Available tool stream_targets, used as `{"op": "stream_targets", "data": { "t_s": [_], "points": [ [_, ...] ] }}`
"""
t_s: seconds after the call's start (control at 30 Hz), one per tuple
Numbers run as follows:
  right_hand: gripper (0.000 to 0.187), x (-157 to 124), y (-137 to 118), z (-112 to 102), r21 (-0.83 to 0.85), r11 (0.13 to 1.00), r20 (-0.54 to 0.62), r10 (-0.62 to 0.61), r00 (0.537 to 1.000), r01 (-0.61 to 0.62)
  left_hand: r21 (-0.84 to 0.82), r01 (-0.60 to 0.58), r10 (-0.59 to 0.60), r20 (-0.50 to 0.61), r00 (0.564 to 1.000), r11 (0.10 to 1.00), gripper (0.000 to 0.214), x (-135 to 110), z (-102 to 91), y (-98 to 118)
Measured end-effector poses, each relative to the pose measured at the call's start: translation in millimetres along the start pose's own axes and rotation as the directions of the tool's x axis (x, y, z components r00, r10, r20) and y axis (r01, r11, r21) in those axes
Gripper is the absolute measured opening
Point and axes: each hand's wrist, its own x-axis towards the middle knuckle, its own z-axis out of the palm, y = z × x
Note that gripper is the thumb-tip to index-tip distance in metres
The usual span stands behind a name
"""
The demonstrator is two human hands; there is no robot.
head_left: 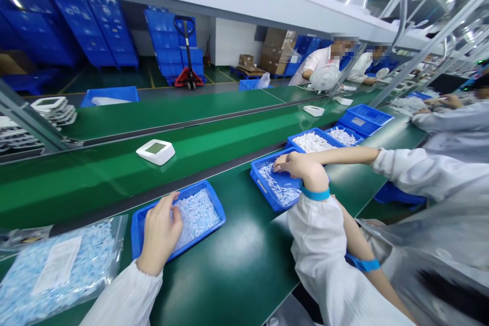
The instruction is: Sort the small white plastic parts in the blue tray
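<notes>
My left hand (pixel 162 229) rests over the left side of a blue bin (pixel 219 224). Its fingers are loosely bent, thumb apart from them, with nothing visible between. Small light-blue and white pieces (pixel 200 211) fill that bin. My right hand (pixel 305 169), below a blue wristband (pixel 315 193), bends over a second blue bin (pixel 263 191) of slim white pieces (pixel 282 192). Its fingers are drawn together; anything in them is too small to make out. A co-worker's forearm (pixel 353 155) comes in from the right and passes behind my right hand, which hides that person's hand.
A clear bag of light-blue pieces (pixel 87 249) lies at the left. White devices with a screen (pixel 156 152) sit on the green conveyor (pixel 214 137). More blue bins with white parts (pixel 311 141) stand beyond my right hand. A co-worker's sleeve (pixel 439 173) is close at the right.
</notes>
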Motion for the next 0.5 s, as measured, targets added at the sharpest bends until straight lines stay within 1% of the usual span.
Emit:
{"op": "stream_targets", "data": {
  "t_s": [0.07,0.1,0.13,0.17,0.2,0.23,0.3,0.37,0.4,0.43,0.47,0.5],
  "points": [
    [0.026,1,-9,2,0.004,1.000,0.054,0.014,0.998,-0.014,0.102,0.049,-0.057,0.082,0.995,0.994,0.032,-1,-0.1,-1],
    [0.028,-1,-18,3,-0.002,1.000,0.078,-0.015,0.997,0.015,0.162,0.069,-0.089,0.122,0.988,0.984,0.031,-2,-0.4,-2],
    [0.028,-4,-30,5,0.003,0.996,0.095,-0.092,0.991,0.093,0.217,0.085,-0.120,0.155,0.981,0.972,0.030,-3,-0.7,-2],
    [0.028,-9,-43,9,0.019,0.980,0.122,-0.201,0.972,0.200,0.260,0.093,-0.144,0.181,0.973,0.961,0.030,-4,-1.2,-2],
    [0.026,-14,-58,13,0.046,0.946,0.152,-0.323,0.934,0.320,0.290,0.098,-0.161,0.201,0.966,0.952,0.030,-5,-1.7,-1],
    [0.025,-19,-73,20,0.082,0.893,0.173,-0.450,0.876,0.442,0.310,0.099,-0.171,0.217,0.961,0.946,0.030,-5,-2.1,-1],
    [0.022,-28,-104,36,0.155,0.740,0.167,-0.672,0.721,0.654,0.334,0.096,-0.184,0.241,0.953,0.938,0.031,-6,-2.8,-1],
    [0.020,-33,-135,58,0.180,0.577,0.108,-0.816,0.567,0.796,0.351,0.087,-0.185,0.255,0.949,0.932,0.031,-5,-3.3,-1],
    [0.020,-34,-149,71,0.165,0.519,0.067,-0.855,0.515,0.839,0.359,0.083,-0.185,0.259,0.948,0.930,0.031,-5,-3.4,-1],
    [0.020,-34,-162,83,0.133,0.479,0.029,-0.877,0.480,0.867,0.367,0.079,-0.185,0.263,0.947,0.927,0.030,-5,-3.6,-1],
    [0.020,-33,-173,95,0.090,0.464,-0.006,-0.885,0.466,0.882,0.375,0.076,-0.186,0.266,0.946,0.924,0.030,-5,-3.7,0],
    [0.019,-32,-182,107,0.046,0.463,-0.030,-0.885,0.465,0.885,0.383,0.074,-0.188,0.269,0.945,0.921,0.030,-5,-3.9,0]
  ]
}}
